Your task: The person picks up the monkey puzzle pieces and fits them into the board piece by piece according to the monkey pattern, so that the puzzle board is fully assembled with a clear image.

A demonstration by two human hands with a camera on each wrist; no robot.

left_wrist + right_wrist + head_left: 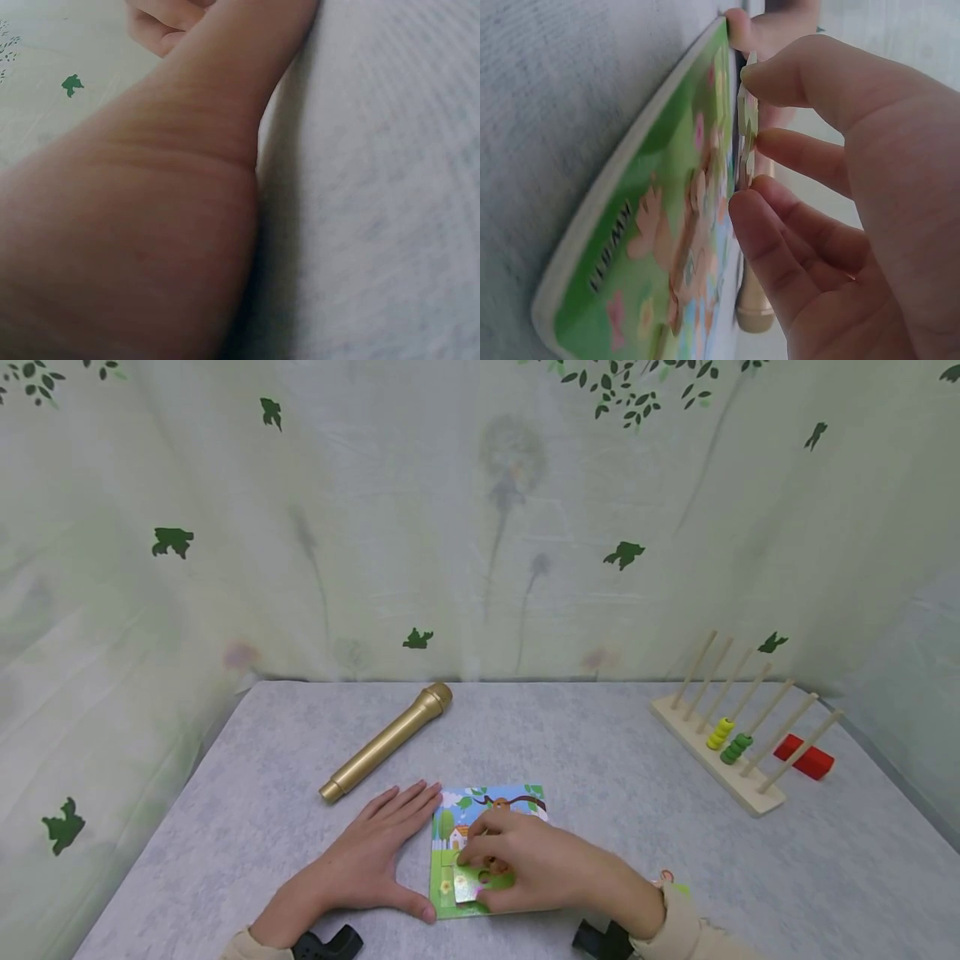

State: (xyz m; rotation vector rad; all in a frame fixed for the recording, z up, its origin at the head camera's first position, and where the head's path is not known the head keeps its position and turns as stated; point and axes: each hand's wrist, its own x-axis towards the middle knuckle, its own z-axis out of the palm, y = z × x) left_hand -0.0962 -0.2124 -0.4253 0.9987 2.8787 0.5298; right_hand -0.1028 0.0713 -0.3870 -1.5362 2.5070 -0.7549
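A colourful picture puzzle board (444, 906) lies flat on the table before me. My right hand (536, 864) is over it, pinching a thin puzzle piece (467, 885) between thumb and fingertips. In the right wrist view that piece (746, 112) stands edge-on, just above the board (649, 240), which shows a brown animal on green. My left hand (382, 852) rests palm down at the board's left side, with fingers straight and the thumb at the lower left corner. The left wrist view shows mostly skin, with a few curled fingers (165, 19) at the top.
A gold toy microphone (382, 743) lies behind my left hand. At the right stands a wooden peg rack (750, 793) with yellow beads (720, 734) and green beads (737, 749); a red block (806, 757) lies behind it. A patterned curtain (450, 527) hangs along the table's back edge.
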